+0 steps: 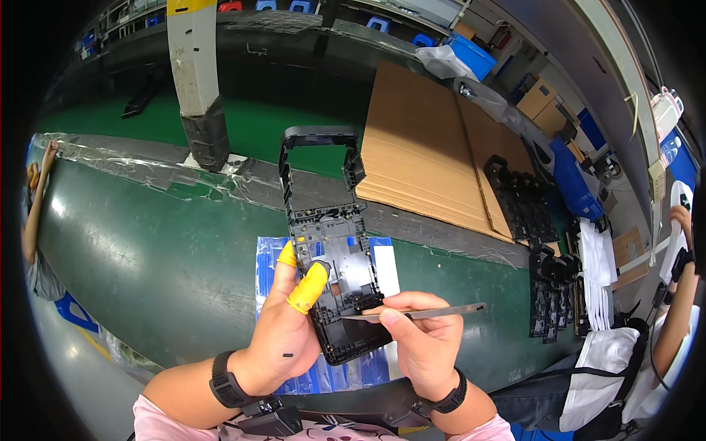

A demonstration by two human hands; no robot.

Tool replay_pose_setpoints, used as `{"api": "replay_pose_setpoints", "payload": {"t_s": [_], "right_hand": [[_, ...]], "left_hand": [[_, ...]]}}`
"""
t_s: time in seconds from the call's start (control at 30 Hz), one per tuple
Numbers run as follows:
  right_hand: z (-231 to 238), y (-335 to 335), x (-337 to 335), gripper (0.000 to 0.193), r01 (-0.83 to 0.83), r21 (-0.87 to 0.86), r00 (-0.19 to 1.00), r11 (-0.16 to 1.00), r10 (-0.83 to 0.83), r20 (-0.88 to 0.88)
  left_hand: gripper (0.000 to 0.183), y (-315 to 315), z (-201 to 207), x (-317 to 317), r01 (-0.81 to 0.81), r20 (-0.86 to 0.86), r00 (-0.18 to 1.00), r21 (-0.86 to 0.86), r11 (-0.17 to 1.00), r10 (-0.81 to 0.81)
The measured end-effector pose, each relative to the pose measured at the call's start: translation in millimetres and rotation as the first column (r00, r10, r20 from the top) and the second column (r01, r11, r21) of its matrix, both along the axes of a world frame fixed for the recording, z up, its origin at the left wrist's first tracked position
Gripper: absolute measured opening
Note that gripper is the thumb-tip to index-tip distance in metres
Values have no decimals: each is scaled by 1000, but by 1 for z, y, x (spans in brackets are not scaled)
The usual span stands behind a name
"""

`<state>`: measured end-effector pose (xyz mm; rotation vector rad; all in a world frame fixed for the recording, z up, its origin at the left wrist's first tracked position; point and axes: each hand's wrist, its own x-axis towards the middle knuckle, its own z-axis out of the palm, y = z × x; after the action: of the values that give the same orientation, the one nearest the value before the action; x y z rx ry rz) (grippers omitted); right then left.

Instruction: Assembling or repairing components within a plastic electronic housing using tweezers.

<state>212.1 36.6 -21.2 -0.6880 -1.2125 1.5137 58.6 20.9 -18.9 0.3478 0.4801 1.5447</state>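
My left hand (278, 342), with yellow covers on its thumb and a finger, grips a black plastic housing (340, 246) by its left side. The housing stands tilted up, its open frame end away from me and its ribbed inside showing. A small black strip (287, 355) lies on the left palm. Between thumb and fingers my right hand (425, 349) pinches thin metal tweezers (450, 312), whose tip reaches into the lower part of the housing. Whether the tip holds anything is too small to tell. Under both hands lies a blue striped sheet (268, 268).
A green tabletop (169, 242) spreads around the hands. Behind the housing lies flat brown cardboard (419, 140). Several black housings (548, 294) are stacked to the right. A taped pillar (195, 81) rises at the back. Other people's arms show at far left (37, 198) and far right (673, 316).
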Motion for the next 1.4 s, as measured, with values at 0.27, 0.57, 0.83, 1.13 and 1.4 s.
{"api": "replay_pose_setpoints", "payload": {"t_s": [0.27, 0.57, 0.83, 1.13, 1.4], "right_hand": [[-2, 1, 1, 18, 22, -8, 1000, 1000, -22, 8], [12, 11, 8, 17, 196, -74, 978, 978, -200, -54], [17, -14, -2, 17, 11, -75, 1000, 997, -13, -25], [7, -30, -18, 17, -182, -330, 970, 926, 114, -213], [7, -32, -20, 18, -186, -372, 977, 909, 130, -171]], "left_hand": [[71, -2, 0, -3, 52, -44, 998, 15, 999, -52], [83, 5, -4, -8, 72, -170, 983, 32, 997, -66], [46, 5, -3, -4, -4, 8, 1000, -7, 1000, 5], [42, 3, -5, 0, -12, -37, 999, 7, 1000, 13], [43, 2, -2, 0, -12, -8, 1000, 9, 1000, 12]]}}
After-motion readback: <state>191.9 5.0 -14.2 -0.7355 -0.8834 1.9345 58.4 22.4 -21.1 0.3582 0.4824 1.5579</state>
